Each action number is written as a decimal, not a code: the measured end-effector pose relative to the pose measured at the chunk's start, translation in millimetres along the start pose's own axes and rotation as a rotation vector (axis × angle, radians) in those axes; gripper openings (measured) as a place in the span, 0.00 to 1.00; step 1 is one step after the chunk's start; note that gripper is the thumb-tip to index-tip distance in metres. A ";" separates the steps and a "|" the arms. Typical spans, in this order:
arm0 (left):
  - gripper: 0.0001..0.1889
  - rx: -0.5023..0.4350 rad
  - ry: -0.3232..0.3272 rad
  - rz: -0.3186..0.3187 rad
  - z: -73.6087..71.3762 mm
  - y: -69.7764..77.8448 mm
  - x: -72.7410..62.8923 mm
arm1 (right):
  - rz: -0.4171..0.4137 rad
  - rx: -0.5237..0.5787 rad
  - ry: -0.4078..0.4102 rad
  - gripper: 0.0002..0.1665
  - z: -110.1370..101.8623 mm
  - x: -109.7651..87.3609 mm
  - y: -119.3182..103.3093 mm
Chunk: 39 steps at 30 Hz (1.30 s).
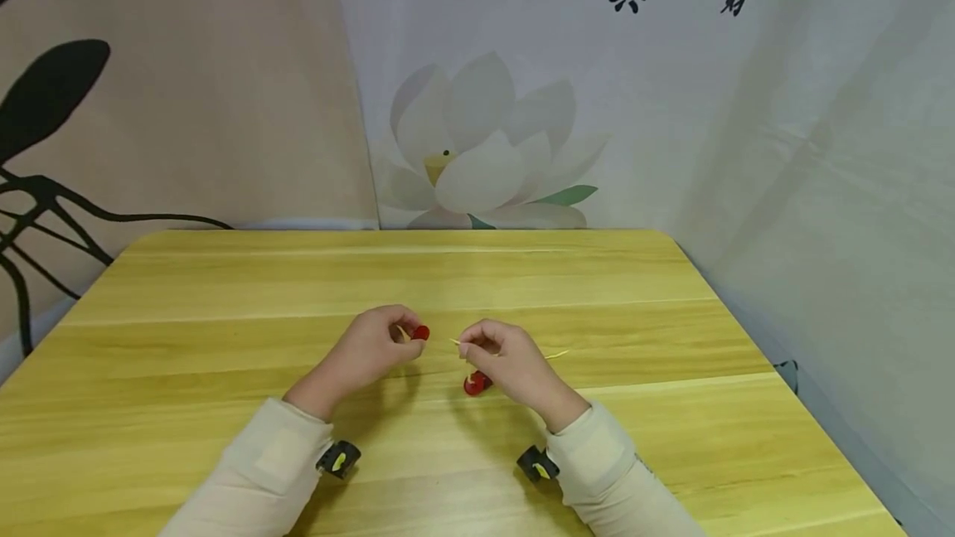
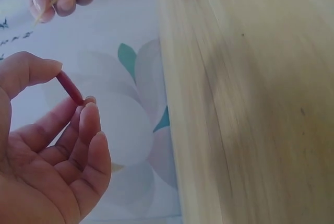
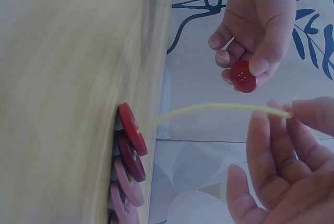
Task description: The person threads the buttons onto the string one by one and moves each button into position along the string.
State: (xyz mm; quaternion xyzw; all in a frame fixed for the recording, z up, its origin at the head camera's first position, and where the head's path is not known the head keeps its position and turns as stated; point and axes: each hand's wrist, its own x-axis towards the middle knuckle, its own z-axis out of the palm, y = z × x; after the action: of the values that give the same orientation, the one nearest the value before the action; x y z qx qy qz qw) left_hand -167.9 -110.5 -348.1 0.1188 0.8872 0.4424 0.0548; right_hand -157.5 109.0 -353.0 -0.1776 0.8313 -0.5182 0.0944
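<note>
My left hand (image 1: 373,346) pinches a round red button (image 3: 243,77) by its rim between thumb and fingertips, above the table. Small holes show in the button's face in the right wrist view. Level with it on the right, my right hand (image 1: 515,361) pinches a yellow cord (image 3: 209,105) close to one end, and the short tip points toward the left hand. From those fingers the cord runs down to a string of several buttons on the table: a red one (image 3: 133,130) in front, then a dark red one (image 3: 130,157) and pink ones (image 3: 127,182) behind.
The wood-grain table (image 1: 224,338) reaches back to a hanging cloth (image 1: 522,15) printed with a lotus. A free length of yellow cord (image 1: 558,354) sticks out to the right behind the right hand. Both wrists carry small black devices (image 1: 339,460).
</note>
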 end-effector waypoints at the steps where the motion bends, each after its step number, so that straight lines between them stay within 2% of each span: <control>1: 0.12 -0.002 0.003 0.001 -0.1 0.8 -0.5 | 0.000 -0.002 0.000 0.08 -0.2 0.1 0.1; 15: 0.12 -0.077 0.037 -0.009 -1.3 8.3 -11.0 | 0.004 -0.004 -0.016 0.09 0.8 0.4 -2.1; 24: 0.12 -0.092 0.071 0.011 2.1 12.4 -12.6 | -0.001 -0.016 -0.034 0.09 2.5 -0.1 -3.3; 39: 0.12 -0.143 0.043 0.077 6.1 16.3 -17.4 | -0.012 -0.056 -0.044 0.08 0.7 -1.8 -3.9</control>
State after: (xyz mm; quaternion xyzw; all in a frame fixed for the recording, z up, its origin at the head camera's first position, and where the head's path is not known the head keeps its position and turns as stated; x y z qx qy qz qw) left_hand -147.2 -100.9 -338.9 0.1391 0.8490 0.5090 0.0273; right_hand -154.8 107.6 -349.8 -0.1967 0.8421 -0.4912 0.1046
